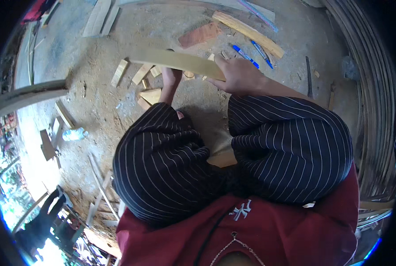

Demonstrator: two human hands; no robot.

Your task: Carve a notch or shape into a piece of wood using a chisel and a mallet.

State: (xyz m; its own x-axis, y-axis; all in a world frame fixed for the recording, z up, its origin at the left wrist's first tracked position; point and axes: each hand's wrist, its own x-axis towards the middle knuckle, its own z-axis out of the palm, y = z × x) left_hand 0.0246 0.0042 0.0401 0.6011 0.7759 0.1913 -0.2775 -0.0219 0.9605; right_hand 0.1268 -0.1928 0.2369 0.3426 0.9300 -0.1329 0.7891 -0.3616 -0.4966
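R hand (240, 75) grips R end of pale wood strip (184, 62); strip runs L, passing in front of L hand (171, 78), partly hidden, can't tell its hold. Offcuts (119, 73) nr L hand, blue pens (246, 56) just past R.

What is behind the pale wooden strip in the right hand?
Below the strip, part of the left hand and small wood pieces on the floor show. The strip covers part of that hand and the floor directly behind; what lies there cannot be told.
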